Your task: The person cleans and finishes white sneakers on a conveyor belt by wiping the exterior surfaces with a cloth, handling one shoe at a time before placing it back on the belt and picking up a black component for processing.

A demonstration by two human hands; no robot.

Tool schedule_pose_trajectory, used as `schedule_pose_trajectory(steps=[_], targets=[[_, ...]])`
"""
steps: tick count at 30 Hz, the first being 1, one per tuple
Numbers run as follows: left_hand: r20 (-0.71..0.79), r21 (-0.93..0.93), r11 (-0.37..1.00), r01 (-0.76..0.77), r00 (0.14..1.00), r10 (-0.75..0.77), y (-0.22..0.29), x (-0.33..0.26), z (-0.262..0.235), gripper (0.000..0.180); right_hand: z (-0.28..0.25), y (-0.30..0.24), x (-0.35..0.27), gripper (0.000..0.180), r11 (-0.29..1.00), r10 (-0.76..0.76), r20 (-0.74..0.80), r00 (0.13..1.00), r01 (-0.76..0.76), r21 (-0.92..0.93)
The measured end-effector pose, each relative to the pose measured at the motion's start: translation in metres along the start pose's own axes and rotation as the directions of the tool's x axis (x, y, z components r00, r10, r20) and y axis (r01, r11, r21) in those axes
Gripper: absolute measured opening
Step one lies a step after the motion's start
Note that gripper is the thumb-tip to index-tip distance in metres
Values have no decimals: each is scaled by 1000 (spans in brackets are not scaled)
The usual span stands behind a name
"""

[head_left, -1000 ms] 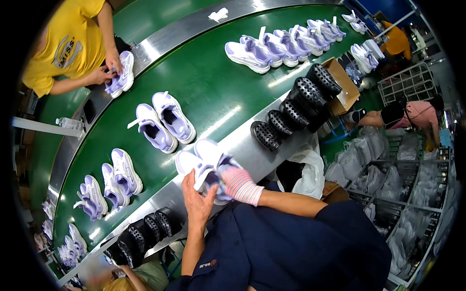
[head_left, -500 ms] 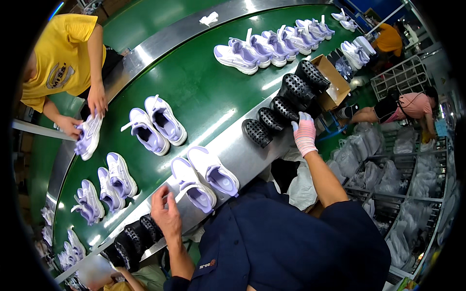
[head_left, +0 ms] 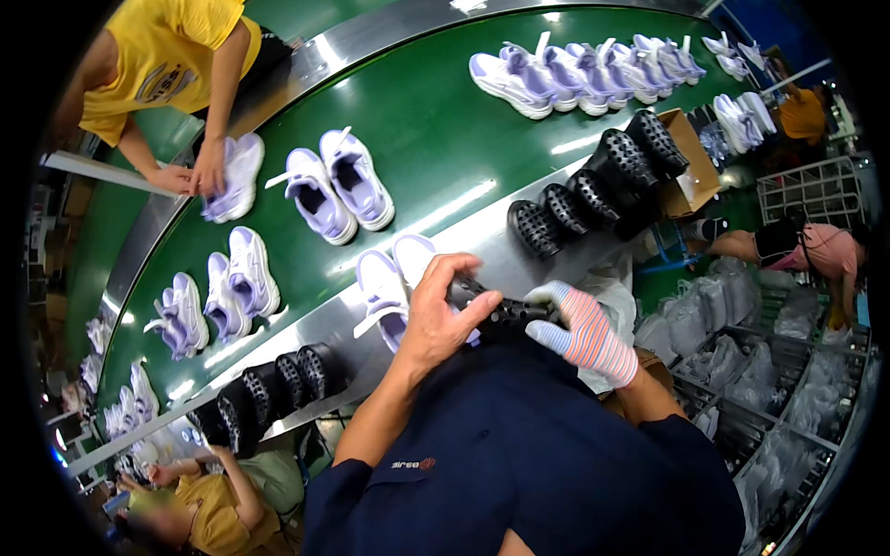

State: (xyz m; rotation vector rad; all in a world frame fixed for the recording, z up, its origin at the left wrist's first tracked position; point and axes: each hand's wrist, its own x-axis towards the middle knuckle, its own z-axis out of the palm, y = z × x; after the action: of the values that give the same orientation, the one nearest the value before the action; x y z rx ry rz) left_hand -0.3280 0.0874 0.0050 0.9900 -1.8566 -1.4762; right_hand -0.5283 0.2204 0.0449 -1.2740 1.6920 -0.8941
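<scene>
Both my hands grip a black perforated plastic shoe form in front of my chest. My bare left hand closes on its left end, thumb on top. A striped knit glove covers my right hand, which pinches the right end with thumb and fingers. Just behind my left hand, a white-and-lavender sneaker stands on the metal ledge; its mate is partly hidden by that hand. More black forms stand in a row to the right on the ledge.
Sneaker pairs stand on the green conveyor. Another row of black forms lies at left, near a seated person. Across, a person in yellow handles a sneaker. A cardboard box and bagged goods on racks are at right.
My right hand has come back from the row of forms to my chest. My left hand has moved right and closed on the form. The view has shifted.
</scene>
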Motion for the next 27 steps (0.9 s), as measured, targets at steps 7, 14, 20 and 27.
schedule_pose_trajectory(steps=[7,14,20,27], targets=[[-27,9,972,235,972,-235,-33,-34,-5,34,43,12,-5,45,985,148,212,966,-124,-123],[28,637,770,-28,1000,14,-94,-2,-13,33,68,22,26,43,747,309,216,926,-96,-658],[248,499,839,-216,964,101,-125,41,23,15,131,79,75,29,706,195,-23,981,-157,-691],[27,256,910,327,938,-345,-121,2,35,89,115,122,60,46,712,69,-191,979,-183,-678]])
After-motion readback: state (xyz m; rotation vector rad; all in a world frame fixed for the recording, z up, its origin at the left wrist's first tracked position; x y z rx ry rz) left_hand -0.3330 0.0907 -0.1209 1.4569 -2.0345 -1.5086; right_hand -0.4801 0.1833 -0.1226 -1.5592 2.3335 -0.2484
